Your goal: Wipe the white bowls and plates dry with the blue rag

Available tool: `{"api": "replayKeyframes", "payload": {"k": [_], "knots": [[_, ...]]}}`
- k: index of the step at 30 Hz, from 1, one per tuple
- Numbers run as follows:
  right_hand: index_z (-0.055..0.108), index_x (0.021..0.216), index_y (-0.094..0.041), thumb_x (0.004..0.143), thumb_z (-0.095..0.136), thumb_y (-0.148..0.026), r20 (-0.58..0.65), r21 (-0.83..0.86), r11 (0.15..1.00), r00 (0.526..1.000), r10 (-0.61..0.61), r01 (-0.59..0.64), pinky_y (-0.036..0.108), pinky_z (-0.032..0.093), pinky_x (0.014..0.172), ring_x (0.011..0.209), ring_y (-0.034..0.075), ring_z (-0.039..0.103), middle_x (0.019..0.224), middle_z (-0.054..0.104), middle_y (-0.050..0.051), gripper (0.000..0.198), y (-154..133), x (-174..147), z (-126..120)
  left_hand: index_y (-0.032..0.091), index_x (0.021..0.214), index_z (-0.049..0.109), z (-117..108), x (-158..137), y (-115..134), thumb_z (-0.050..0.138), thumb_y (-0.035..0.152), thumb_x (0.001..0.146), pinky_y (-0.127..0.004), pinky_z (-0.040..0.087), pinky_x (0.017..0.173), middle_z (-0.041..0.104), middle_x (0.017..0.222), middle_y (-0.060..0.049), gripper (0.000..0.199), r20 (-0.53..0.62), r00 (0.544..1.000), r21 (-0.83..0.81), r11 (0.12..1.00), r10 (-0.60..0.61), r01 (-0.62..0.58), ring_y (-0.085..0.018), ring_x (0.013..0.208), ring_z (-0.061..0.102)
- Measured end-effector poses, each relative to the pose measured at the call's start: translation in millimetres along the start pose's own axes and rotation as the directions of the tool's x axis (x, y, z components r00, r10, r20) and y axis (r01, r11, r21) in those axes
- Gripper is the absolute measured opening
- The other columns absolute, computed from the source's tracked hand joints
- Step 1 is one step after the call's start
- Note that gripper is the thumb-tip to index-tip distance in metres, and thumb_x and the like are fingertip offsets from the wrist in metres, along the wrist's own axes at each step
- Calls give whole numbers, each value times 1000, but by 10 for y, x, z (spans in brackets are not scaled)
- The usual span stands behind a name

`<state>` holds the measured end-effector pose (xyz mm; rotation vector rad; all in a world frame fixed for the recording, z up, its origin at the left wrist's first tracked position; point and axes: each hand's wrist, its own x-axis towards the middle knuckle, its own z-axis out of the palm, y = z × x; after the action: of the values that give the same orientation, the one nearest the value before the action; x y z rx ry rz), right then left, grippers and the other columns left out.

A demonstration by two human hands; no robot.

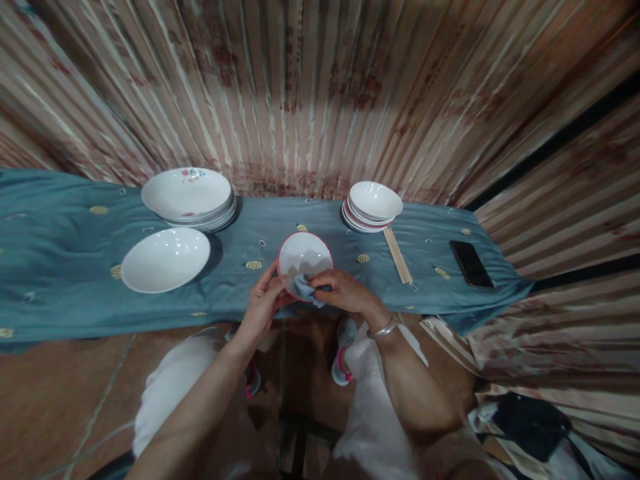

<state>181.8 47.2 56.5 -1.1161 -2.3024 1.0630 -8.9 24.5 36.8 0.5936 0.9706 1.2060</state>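
A white bowl with a red rim [305, 252] is tilted toward me above the front part of the table. My left hand [266, 291] grips its left side, thumb over the rim. My right hand [343, 291] is closed on a bunched blue-grey cloth [306, 288], which is pressed against the inside of the bowl near its lower rim. A dark bit shows by the right fingers; I cannot make out what it is.
A stack of white plates [187, 193] stands back left, a white oval dish [166, 260] before it. Right of centre are stacked bowls [375, 200], then chopsticks [398, 255] and a black phone [471, 263]. Pleated curtains [310, 100] hang behind the cloth-covered table [65, 267].
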Motion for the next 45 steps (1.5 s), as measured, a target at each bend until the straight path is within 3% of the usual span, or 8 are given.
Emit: {"api": "replayKeyframes", "payload": {"k": [7, 14, 24, 32, 35, 39, 45], "knots": [[71, 87, -15, 81, 53, -4, -202, -355, 928, 978, 47, -118, 32, 43, 92, 98, 21, 63, 99, 72, 9, 22, 23, 1, 90, 17, 131, 55, 8, 26, -16, 86, 34, 54, -28, 57, 58, 70, 75, 2, 85, -57, 997, 1, 999, 49, -49, -16, 62, 66], [71, 90, -16, 82, 50, -4, -391, -482, 855, 920, -13, -192, 39, 44, 98, 100, 23, 61, 106, 71, 11, 26, 78, 81, 132, 19, 129, 56, 3, 25, 8, 84, 36, 58, -30, 57, 60, 72, 81, 0, 78, -32, 999, -1, 999, 39, -39, -17, 63, 67], [70, 100, -15, 90, 45, -10, -583, -439, 860, 810, -52, -260, 42, 43, 101, 107, 24, 55, 113, 65, 13, 27, 139, 227, 128, 20, 119, 61, 19, 1, -27, 80, 37, 64, -36, 60, 64, 70, 105, -5, 61, 38, 999, -27, 999, -28, 29, -20, 73, 69], [69, 107, -18, 89, 52, -20, -642, -261, 950, 766, -37, -173, 39, 43, 106, 115, 24, 57, 123, 64, 11, 25, 198, 324, 173, 21, 114, 64, 24, -10, -68, 79, 39, 65, -36, 60, 63, 70, 104, -5, 55, 58, 997, -27, 998, -46, 48, -20, 73, 69], [69, 110, -18, 88, 55, -24, -617, -161, 980, 787, -9, -114, 38, 41, 109, 122, 23, 56, 128, 62, 11, 27, 210, 353, 187, 22, 115, 65, 28, -17, -82, 79, 39, 66, -37, 60, 61, 70, 103, -5, 54, 69, 996, -20, 998, -57, 59, -19, 70, 68], [68, 113, -20, 88, 56, -27, -524, -28, 999, 852, 3, -21, 38, 40, 110, 127, 23, 53, 134, 59, 11, 29, 186, 365, 194, 20, 107, 66, 32, -28, -83, 78, 38, 67, -34, 60, 61, 71, 98, -4, 45, 93, 994, -24, 998, -56, 59, -19, 72, 68], [68, 111, -18, 88, 56, -27, -373, 189, 978, 928, -7, 83, 34, 41, 108, 130, 20, 50, 139, 55, 11, 28, 102, 329, 225, 19, 109, 65, 38, -41, -70, 78, 37, 68, -33, 59, 59, 72, 88, -4, 46, 84, 992, -32, 995, -90, 93, -19, 66, 69]]}}
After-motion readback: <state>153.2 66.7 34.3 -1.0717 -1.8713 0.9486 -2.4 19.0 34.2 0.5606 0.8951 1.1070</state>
